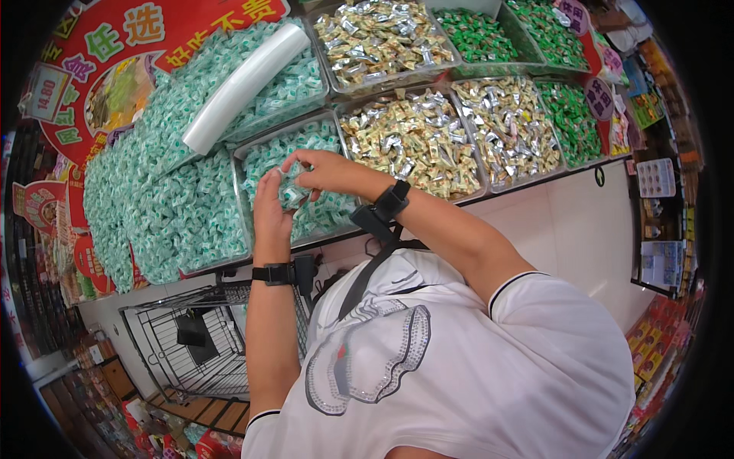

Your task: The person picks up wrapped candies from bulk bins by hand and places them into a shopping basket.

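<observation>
Over a clear bin of green-and-white wrapped candies [327,215], my two hands meet around a small bunch of the same candies [292,186]. My left hand [272,201] holds the bunch from the left side, fingers pointing up. My right hand [318,172] reaches in from the right, its fingers curled at the bunch's edge. Whether a thin clear bag surrounds the candies cannot be told. A roll of whitish translucent plastic bags [246,92] lies slanted on the heaped green-and-white candies behind my hands. Each wrist wears a black strap with a black block.
Bins of gold-and-silver wrapped candies [410,143] and green wrapped candies [573,117] stand to the right. A black wire shopping cart [195,344] is beside me at the lower left. Red signs bearing writing [200,17] rise behind the bins. Stocked shelves line both sides.
</observation>
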Available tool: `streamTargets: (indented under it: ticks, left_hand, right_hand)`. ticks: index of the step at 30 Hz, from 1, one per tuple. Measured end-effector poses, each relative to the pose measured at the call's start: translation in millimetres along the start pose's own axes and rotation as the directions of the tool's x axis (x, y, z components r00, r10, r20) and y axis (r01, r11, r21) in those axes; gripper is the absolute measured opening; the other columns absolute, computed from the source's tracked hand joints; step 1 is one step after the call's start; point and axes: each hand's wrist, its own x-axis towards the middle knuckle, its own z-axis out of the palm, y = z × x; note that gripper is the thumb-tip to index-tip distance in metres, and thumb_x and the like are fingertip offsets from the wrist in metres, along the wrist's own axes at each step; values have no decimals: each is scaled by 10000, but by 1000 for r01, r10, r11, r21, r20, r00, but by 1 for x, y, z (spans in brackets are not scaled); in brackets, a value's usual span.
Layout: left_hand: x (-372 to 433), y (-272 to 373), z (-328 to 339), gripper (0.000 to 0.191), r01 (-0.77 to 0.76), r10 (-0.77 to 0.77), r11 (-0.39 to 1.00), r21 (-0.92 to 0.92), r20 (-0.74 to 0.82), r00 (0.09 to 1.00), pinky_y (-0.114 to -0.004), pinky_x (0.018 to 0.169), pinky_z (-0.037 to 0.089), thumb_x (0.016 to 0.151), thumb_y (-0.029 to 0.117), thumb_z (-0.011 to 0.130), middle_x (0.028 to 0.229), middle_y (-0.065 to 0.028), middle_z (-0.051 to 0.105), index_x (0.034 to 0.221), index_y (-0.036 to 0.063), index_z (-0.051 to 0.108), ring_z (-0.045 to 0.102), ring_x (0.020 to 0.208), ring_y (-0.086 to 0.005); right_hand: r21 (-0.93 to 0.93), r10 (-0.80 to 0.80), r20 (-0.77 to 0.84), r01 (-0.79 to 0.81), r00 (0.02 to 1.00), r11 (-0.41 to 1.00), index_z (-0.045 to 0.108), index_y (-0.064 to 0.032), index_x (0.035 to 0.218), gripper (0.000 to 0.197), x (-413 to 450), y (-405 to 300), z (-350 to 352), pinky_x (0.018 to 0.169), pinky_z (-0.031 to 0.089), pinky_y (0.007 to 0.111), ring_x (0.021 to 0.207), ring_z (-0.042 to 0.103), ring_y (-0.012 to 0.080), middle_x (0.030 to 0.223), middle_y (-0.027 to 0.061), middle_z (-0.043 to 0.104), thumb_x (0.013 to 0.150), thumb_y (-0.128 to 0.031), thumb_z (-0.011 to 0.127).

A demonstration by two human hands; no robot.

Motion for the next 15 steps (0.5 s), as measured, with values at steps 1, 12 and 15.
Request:
streamTargets:
  ticks: [1, 12, 15]
  left_hand:
    - [1, 0, 3, 320, -2, 2, 1000, 1, -10, 1000, -499, 879, 528, 1014, 320, 517, 1268, -81, 528, 1255, 110, 518, 555, 1126, -242]
    - [30, -8, 9, 315, -39, 39, 999, -5, -32, 999, -491, 841, 574, 1014, 264, 504, 1195, -133, 585, 1248, 53, 495, 648, 1040, -282]
    - [40, -4, 14, 309, -37, 37, 999, 16, -56, 998, -471, 822, 577, 1004, 250, 529, 1165, -130, 601, 1240, 54, 499, 654, 1016, -271]
  right_hand:
    - [17, -6, -10, 7, 1000, 1000, 560, -67, 1214, 343, -1, 0, -3, 599, 553, 281, 714, 615, 128, 847, 17, 476, 884, -143, 610]
    - [80, 2, -54, 2, 999, 997, 553, -55, 1224, 363, 18, 14, -25, 627, 568, 290, 709, 632, 138, 856, 29, 519, 868, -117, 584]
    - [76, 7, -81, -1, 997, 997, 539, -42, 1250, 386, 18, 7, -32, 637, 572, 289, 702, 637, 151, 870, 41, 537, 872, -107, 578]
